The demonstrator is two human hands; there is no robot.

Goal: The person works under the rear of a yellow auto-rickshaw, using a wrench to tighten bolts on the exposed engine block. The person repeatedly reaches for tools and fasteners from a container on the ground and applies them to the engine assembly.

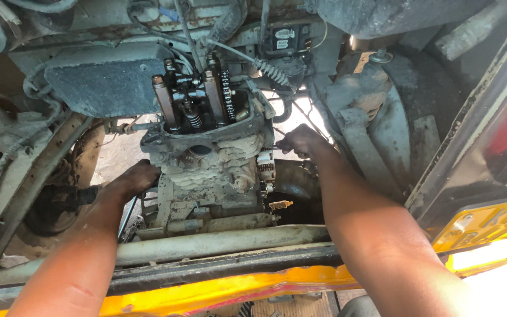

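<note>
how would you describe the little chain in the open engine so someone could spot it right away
Start at the grimy engine block between the two hands. Its open top shows springs and rocker arms; the chain runs upright along the right edge, the only beaded, linked strip there.

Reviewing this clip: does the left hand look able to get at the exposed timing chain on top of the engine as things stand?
Probably yes. The left hand rests on the engine side, and the timing chain sits uncovered in the open top, with only hoses nearby. The right hand is on the other side, clear.
</note>
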